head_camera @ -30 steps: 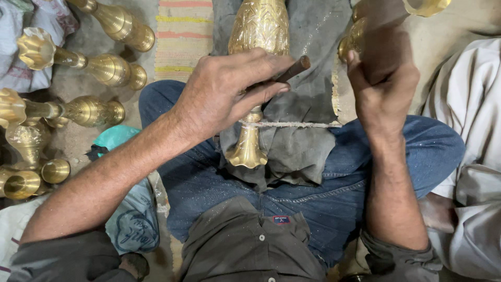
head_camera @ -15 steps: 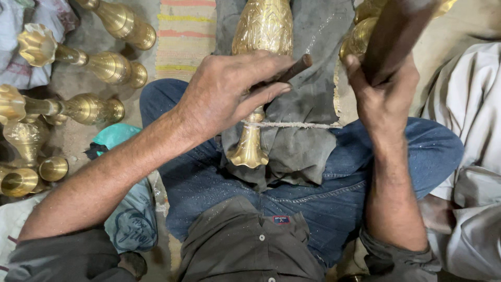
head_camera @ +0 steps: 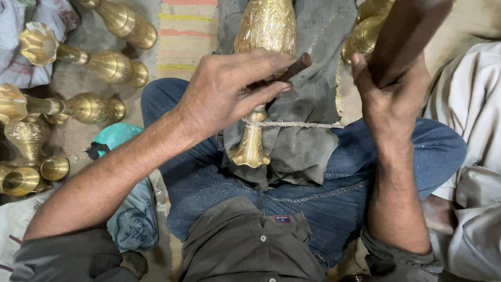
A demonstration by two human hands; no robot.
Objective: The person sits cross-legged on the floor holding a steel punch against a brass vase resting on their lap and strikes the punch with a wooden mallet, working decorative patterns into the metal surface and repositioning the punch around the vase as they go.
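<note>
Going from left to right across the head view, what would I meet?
Brass vases on the floor → teal cloth → left hand holding a punch → right hand gripping a dark wooden handle → white cloth.

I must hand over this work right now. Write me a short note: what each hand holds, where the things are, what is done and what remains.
Left hand: grips a thin dark rod-like tool, its tip set against the brass vase.
Right hand: raised, closed around a thick dark wooden piece.
Vase: lies on a grey cloth over the lap, foot toward the person, a string across its stem. Its body already shows an engraved pattern; how much remains I cannot tell.
More brass vases lie on the floor at the left, and another one is beside the right hand.
</note>
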